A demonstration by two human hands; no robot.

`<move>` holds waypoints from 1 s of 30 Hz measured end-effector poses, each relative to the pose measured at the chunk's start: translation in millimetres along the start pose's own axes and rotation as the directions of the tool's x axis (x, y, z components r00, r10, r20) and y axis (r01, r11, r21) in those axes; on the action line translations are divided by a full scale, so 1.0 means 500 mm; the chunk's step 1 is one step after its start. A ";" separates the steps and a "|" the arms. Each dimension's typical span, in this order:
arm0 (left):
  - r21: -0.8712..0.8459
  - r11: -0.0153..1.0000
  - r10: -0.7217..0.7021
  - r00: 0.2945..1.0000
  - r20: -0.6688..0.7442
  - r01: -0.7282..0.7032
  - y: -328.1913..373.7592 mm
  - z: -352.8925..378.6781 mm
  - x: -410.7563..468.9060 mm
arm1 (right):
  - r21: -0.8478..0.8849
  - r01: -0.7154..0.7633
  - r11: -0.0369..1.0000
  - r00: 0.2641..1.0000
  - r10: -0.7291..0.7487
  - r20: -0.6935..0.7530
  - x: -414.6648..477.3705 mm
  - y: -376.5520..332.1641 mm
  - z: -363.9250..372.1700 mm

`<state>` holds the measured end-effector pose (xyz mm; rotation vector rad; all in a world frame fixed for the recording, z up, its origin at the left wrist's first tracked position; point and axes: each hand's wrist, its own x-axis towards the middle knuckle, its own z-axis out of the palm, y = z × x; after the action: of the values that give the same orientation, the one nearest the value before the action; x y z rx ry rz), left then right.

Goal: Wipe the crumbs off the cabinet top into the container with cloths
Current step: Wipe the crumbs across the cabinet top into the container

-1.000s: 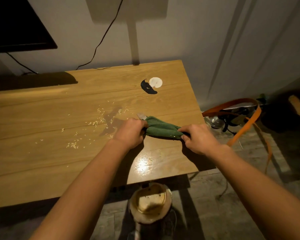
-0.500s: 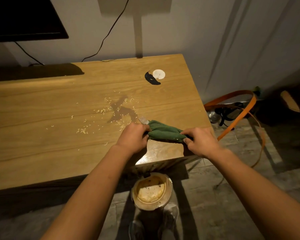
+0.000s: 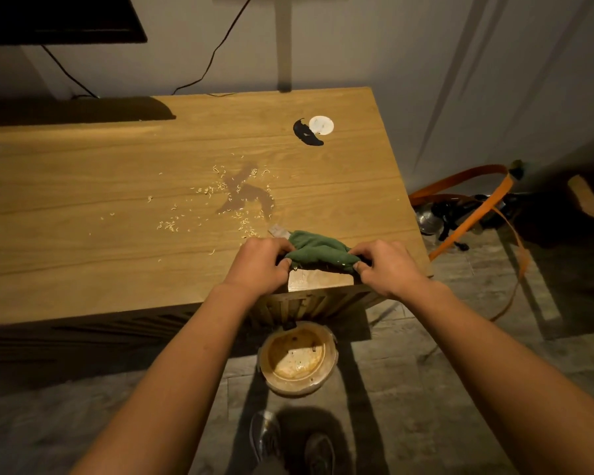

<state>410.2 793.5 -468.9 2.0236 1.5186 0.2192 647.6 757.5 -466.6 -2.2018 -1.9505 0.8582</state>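
Grip and sweep geometry. I am holding the cloth (image 3: 318, 252) bunched between both hands: the left grip (image 3: 258, 265) is curling round its left end and the right grip (image 3: 388, 269) is pinching its right end, each with fingers closed on the fabric. The cloth is lying on the table (image 3: 83, 269) close to the near edge, at the right-hand corner, with its long axis running left to right, roughly parallel to that edge. The crumbs (image 3: 220, 197) are lying beyond the cloth and to its left, scattered around a dark smear. The nearest ones are sitting just beside the left grip, so that grip is the closer of the two. The container (image 3: 297, 359) is standing on the floor on my side of the table, below the edge and almost directly under the cloth. As I judge it, the coming sweep is turning on this line: crumbs far-left, cloth between, container near and below.
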 end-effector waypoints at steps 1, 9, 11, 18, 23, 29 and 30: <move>0.011 1.000 0.001 1.000 -0.014 -0.001 0.003 0.002 -0.001 | -0.015 0.011 1.000 1.000 -0.011 -0.005 0.000 -0.001 0.002; 0.125 0.990 0.056 0.996 0.068 -0.064 0.021 -0.003 0.016 | -0.090 0.144 0.985 0.989 -0.146 -0.011 0.001 -0.016 0.015; 0.187 0.979 0.056 0.991 0.124 -0.079 0.027 -0.001 0.026 | -0.138 0.134 0.981 0.991 -0.131 0.029 0.008 -0.024 0.018; 0.059 0.996 -0.071 0.978 0.198 0.060 0.045 0.013 0.044 | -0.083 0.091 0.992 0.994 -0.085 0.073 0.026 -0.040 0.026; -0.045 0.990 -0.123 0.964 0.235 0.137 0.052 0.011 0.017 | -0.039 0.124 0.992 0.989 -0.120 0.092 0.010 -0.043 0.033; -0.039 0.988 -0.135 0.953 0.273 0.151 0.045 0.008 -0.005 | -0.020 0.161 0.987 0.978 -0.156 0.139 0.004 -0.029 0.037; -0.042 0.986 -0.144 0.951 0.275 0.161 0.044 0.009 -0.008 | -0.016 0.166 0.986 0.975 -0.161 0.152 0.000 -0.026 0.039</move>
<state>428.9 784.3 -459.8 1.7920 1.4646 -0.0695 626.9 754.1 -477.7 -2.0080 -2.1883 1.0036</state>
